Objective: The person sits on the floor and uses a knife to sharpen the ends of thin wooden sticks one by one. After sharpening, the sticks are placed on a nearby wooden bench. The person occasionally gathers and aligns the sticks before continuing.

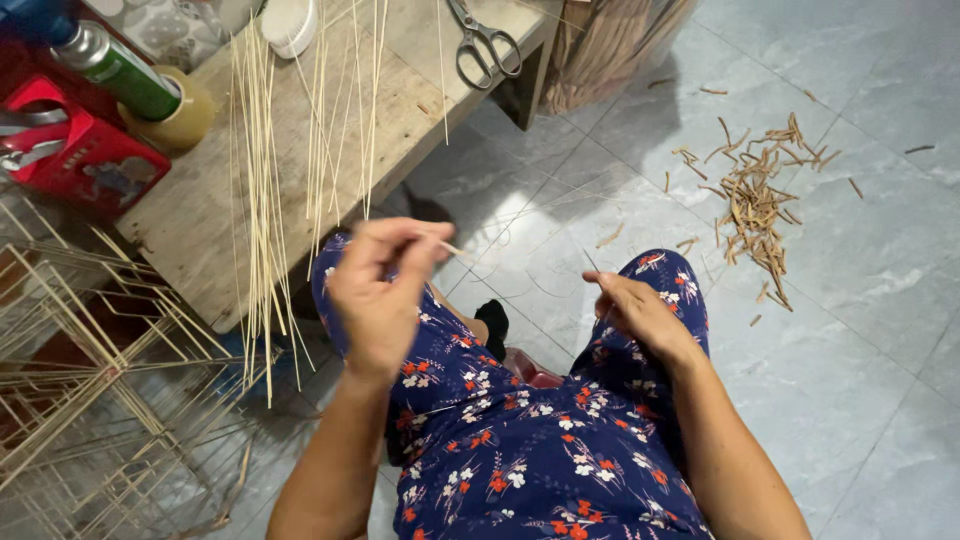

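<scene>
Head view: I see my left hand (380,290) raised over the lap, its grip pinching a thin bamboo stick (446,246) whose short visible end points right toward my right hand (640,312). That hand rests curled on the right knee; whether its grip holds anything, I cannot tell. More sticks (262,190) lie lengthwise on the wooden tabletop (190,225), nearer the left hand.

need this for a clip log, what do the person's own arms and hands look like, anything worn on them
Both forearms are bare, with no sleeves in view. The left hand and right hand wear no gloves, and no rings, watch or bracelets show. Below them the lap is covered in dark blue cloth printed with small white and orange-red flowers.
</scene>
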